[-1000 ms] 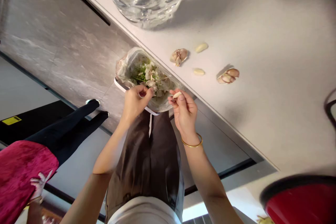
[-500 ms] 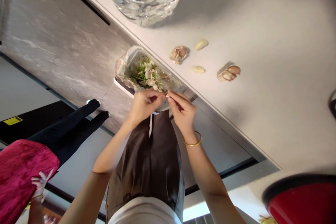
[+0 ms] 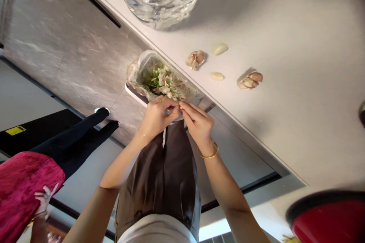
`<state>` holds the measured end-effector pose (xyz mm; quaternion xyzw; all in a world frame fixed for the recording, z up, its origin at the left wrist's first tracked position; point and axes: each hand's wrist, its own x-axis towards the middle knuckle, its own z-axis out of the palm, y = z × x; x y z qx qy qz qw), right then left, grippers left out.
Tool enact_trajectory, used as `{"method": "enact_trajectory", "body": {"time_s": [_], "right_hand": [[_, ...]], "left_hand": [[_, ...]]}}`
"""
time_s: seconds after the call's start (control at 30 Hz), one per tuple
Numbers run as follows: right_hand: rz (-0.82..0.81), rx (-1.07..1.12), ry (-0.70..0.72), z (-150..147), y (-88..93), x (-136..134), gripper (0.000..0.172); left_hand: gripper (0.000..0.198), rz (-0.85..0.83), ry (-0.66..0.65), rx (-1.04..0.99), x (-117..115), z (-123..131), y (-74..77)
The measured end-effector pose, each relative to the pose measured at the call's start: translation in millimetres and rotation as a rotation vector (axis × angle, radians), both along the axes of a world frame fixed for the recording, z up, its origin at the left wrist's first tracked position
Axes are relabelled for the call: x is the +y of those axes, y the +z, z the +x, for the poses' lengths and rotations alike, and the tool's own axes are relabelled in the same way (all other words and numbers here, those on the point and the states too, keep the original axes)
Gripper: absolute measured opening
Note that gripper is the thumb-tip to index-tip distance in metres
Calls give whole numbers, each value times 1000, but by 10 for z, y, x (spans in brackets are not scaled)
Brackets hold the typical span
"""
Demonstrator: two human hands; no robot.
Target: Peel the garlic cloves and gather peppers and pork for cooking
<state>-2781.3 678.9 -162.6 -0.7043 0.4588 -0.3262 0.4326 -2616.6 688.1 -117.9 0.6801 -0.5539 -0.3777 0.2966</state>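
Fingertip to fingertip, my left hand (image 3: 159, 115) and my right hand (image 3: 199, 123) pinch a small garlic clove (image 3: 180, 108), mostly covered by my fingers. Just beyond them, low beside the counter, is a plastic-lined bin (image 3: 136, 69) filled with green stems and pale peelings (image 3: 162, 79). On the counter to the right lie two peeled garlic cloves (image 3: 221, 49), apart from each other. Two unpeeled clusters of garlic, a left one (image 3: 195, 60) and a right one (image 3: 251, 80), rest near them.
A large clear water bottle (image 3: 162, 5) stands at the counter's far end. The white counter (image 3: 299, 114) runs diagonally on my right, with a red, black-rimmed object (image 3: 330, 216) at its near end. Left of me stands another person in a pink top (image 3: 31, 182).
My left hand has rolled slightly, so a ring now shows on it. My right fingers have drawn closer together around the clove. The view has shifted a little.
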Motion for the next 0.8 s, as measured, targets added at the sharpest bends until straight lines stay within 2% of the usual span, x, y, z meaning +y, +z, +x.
{"method": "enact_trajectory", "body": {"time_s": [0.17,0.3,0.4,0.57,0.63,0.73,0.8], "right_hand": [[262,-245,-193,125,38,48,27],[434,-405,-340,198,34,38,20],[427,-384,-301,202,21,21,21],[262,-163,-162,208,31,20,24],[286,-191,-226,227,28,24,20],[434,-339,-384,256,1,18,17],[518,-423,-425,267,-24,9,17]], "left_hand": [[9,125,150,120,-20,65,-72],[16,103,219,27,-21,163,-165],[22,87,154,42,-18,172,-161],[21,57,116,186,-13,89,-144],[21,62,145,196,-7,91,-184],[20,104,236,161,9,141,-252],[18,126,265,173,17,172,-266]]}}
